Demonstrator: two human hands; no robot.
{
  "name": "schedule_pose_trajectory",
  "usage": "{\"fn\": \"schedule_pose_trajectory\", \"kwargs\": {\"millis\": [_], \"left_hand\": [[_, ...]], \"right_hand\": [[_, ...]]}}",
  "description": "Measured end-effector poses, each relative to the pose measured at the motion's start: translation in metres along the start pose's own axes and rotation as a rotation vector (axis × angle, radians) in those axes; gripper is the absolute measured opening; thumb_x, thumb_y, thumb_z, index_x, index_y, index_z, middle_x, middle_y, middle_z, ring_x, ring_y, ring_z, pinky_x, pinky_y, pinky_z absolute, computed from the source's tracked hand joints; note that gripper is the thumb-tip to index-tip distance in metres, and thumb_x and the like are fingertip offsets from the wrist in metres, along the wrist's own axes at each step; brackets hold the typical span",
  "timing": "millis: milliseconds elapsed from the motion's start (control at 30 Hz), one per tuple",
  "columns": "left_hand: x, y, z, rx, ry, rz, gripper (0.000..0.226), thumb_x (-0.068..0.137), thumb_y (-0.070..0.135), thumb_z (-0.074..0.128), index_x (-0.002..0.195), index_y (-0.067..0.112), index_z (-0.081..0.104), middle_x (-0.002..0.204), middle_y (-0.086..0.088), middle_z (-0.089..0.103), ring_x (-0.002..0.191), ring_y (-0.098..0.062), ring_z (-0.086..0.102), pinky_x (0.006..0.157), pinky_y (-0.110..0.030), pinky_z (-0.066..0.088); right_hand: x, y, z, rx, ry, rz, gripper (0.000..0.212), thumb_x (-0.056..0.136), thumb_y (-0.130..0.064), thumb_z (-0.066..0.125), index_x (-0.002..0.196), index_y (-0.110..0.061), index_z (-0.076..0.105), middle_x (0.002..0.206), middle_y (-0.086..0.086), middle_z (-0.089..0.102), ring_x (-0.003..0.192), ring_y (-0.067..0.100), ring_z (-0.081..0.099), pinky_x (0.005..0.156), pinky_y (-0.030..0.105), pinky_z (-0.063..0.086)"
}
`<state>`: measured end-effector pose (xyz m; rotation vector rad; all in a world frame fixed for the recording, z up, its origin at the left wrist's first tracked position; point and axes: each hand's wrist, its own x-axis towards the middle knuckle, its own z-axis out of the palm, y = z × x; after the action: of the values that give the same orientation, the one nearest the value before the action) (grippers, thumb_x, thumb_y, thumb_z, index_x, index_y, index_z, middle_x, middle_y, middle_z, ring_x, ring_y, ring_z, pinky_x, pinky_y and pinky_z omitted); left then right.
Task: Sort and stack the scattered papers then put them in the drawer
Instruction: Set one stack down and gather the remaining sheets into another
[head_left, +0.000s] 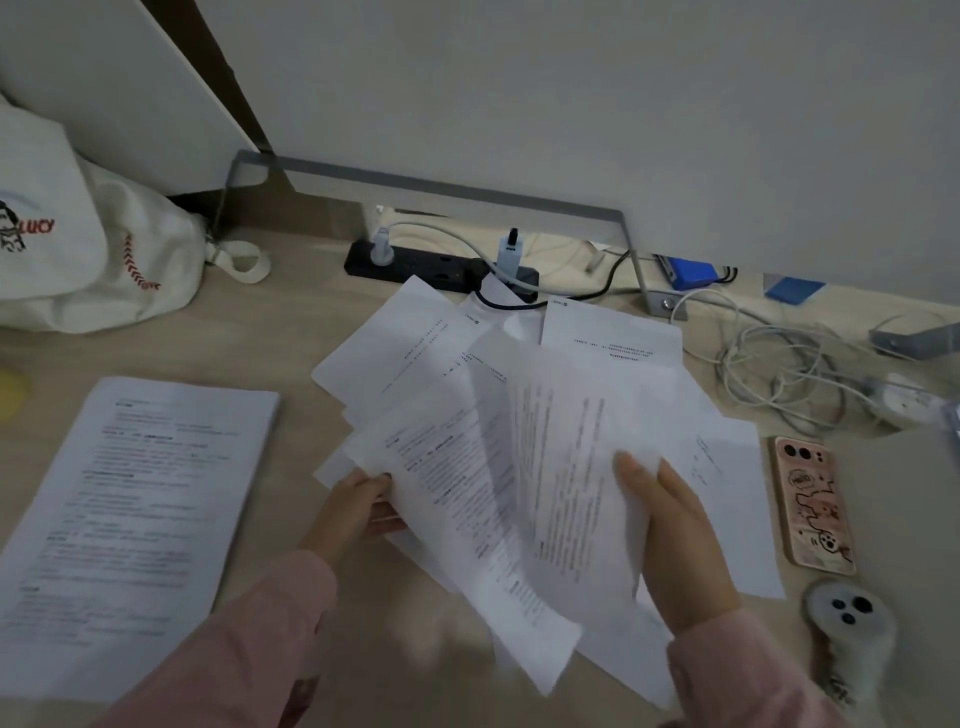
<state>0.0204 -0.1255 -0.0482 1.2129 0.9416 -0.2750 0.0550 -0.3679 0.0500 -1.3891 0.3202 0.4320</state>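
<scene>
A fan of several loose printed white papers (498, 467) is lifted over the middle of the wooden desk (291, 332). My left hand (358, 509) grips their left edge and my right hand (675, 540) grips the right side, thumb on top. More sheets (613, 332) lie flat under and behind them, reaching the power strip. A squared stack of printed papers (130, 514) lies on the desk at the left, apart from both hands. No drawer is in view.
A black power strip (436, 270) with plugs sits at the back by a grey metal frame (447, 192). Tangled white cables (789, 374), a pink-cased phone (813, 504) and a white controller (847, 629) lie at the right. A white cloth bag (78, 244) fills the back left.
</scene>
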Motion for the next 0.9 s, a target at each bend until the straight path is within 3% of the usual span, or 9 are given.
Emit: {"fn": "schedule_pose_trajectory", "kwargs": {"millis": [200,367,433,500,633,700,767,833,900], "left_hand": [[-0.004,-0.007,-0.036,-0.008,0.122,-0.004,0.019,0.094,0.008,0.037,0.108,0.005,0.05,0.082,-0.009,0.056,0.073,-0.024,0.054,0.062,-0.033,0.045],[-0.007,-0.02,-0.047,-0.018,0.157,-0.037,0.024,0.095,0.014,0.041,0.112,0.005,0.054,0.085,-0.012,0.06,0.074,-0.025,0.056,0.062,-0.035,0.046],[-0.01,-0.025,-0.046,-0.078,0.163,-0.065,0.022,0.096,0.021,0.043,0.111,0.01,0.052,0.099,-0.01,0.059,0.08,-0.023,0.056,0.063,-0.034,0.046],[-0.012,-0.029,-0.042,-0.121,0.158,-0.075,0.019,0.096,0.024,0.043,0.111,0.013,0.049,0.109,-0.008,0.055,0.089,-0.023,0.056,0.064,-0.032,0.046],[-0.018,-0.038,-0.035,-0.14,0.134,-0.086,0.019,0.094,0.023,0.047,0.112,0.016,0.051,0.112,-0.009,0.058,0.097,-0.024,0.056,0.078,-0.036,0.048],[-0.021,-0.044,-0.03,-0.132,0.118,-0.095,0.025,0.092,0.024,0.052,0.115,0.014,0.054,0.108,-0.008,0.061,0.101,-0.027,0.057,0.091,-0.041,0.046],[-0.024,-0.049,-0.024,-0.063,0.131,-0.08,0.028,0.088,0.026,0.059,0.114,0.016,0.057,0.104,-0.006,0.063,0.1,-0.027,0.059,0.096,-0.041,0.045],[-0.027,-0.052,-0.018,-0.02,0.128,-0.048,0.023,0.086,0.023,0.063,0.107,0.017,0.059,0.095,-0.002,0.065,0.09,-0.023,0.061,0.091,-0.037,0.046],[-0.028,-0.054,-0.012,-0.001,0.119,-0.016,0.021,0.085,0.019,0.064,0.105,0.015,0.061,0.091,-0.001,0.066,0.086,-0.021,0.063,0.087,-0.036,0.048]], "right_hand": [[0.013,0.004,-0.017,0.492,-0.036,0.209,0.045,0.082,-0.024,0.049,0.125,-0.013,0.058,0.122,0.01,0.065,0.109,0.028,0.063,0.086,0.046,0.051],[0.025,0.064,-0.039,0.361,0.266,0.368,0.045,0.086,-0.018,0.052,0.129,-0.004,0.051,0.129,0.016,0.057,0.104,0.034,0.058,0.087,0.046,0.048],[0.023,0.087,-0.046,0.283,0.384,0.417,0.041,0.091,-0.015,0.05,0.129,-0.001,0.05,0.115,0.015,0.061,0.091,0.028,0.057,0.078,0.04,0.047],[0.02,0.105,-0.051,0.265,0.457,0.465,0.042,0.092,-0.012,0.049,0.132,0.001,0.046,0.105,0.013,0.061,0.087,0.028,0.056,0.085,0.041,0.045],[0.018,0.119,-0.051,0.219,0.531,0.549,0.046,0.094,-0.012,0.047,0.137,0.0,0.037,0.139,0.015,0.046,0.121,0.033,0.046,0.109,0.043,0.032],[0.014,0.122,-0.045,0.178,0.483,0.577,0.04,0.094,-0.01,0.046,0.133,0.0,0.04,0.124,0.017,0.054,0.101,0.034,0.053,0.097,0.044,0.042],[0.007,0.122,-0.034,0.059,0.384,0.602,0.026,0.093,-0.007,0.045,0.118,-0.002,0.048,0.095,0.014,0.059,0.077,0.029,0.053,0.069,0.037,0.052],[0.001,0.122,-0.029,-0.072,0.263,0.596,0.009,0.092,-0.002,0.045,0.097,-0.003,0.052,0.082,0.012,0.058,0.071,0.026,0.054,0.046,0.028,0.054],[-0.001,0.119,-0.029,-0.196,0.186,0.544,0.008,0.091,-0.002,0.048,0.086,-0.005,0.054,0.08,0.014,0.059,0.069,0.027,0.056,0.043,0.024,0.054]]}}
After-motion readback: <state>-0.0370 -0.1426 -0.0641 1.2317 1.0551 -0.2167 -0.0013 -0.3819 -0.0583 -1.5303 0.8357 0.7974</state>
